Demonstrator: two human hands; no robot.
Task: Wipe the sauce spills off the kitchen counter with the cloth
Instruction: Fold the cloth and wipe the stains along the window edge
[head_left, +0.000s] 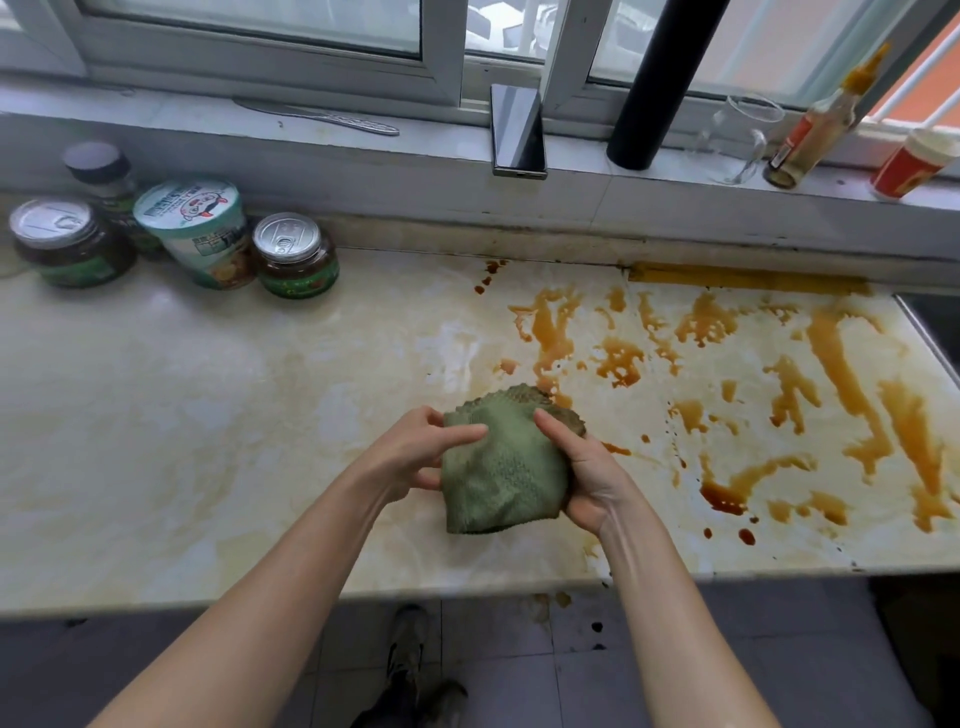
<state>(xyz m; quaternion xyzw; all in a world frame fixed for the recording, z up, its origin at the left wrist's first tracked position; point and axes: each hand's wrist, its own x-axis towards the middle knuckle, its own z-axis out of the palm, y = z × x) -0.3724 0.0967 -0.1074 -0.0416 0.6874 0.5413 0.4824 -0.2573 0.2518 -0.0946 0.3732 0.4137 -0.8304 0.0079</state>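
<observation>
A folded green cloth (501, 470) is held just above the pale marble counter (208, 415), near its front edge. My left hand (410, 452) grips the cloth's left side, thumb on top. My right hand (587, 467) holds its right side from beneath, fingers curled over the top edge. The far edge of the cloth looks darker and stained. Orange-brown sauce spills (841, 364) streak the right half of the counter, with darker drops (724, 499) near the front.
Several jars and a cup (200, 234) stand at the back left. On the window sill lie a knife (322, 117), a phone (518, 130), a black pipe (660, 83), a glass (743, 137), a sauce bottle (818, 124) and a red cup (914, 163). A sink edge (930, 338) borders the right.
</observation>
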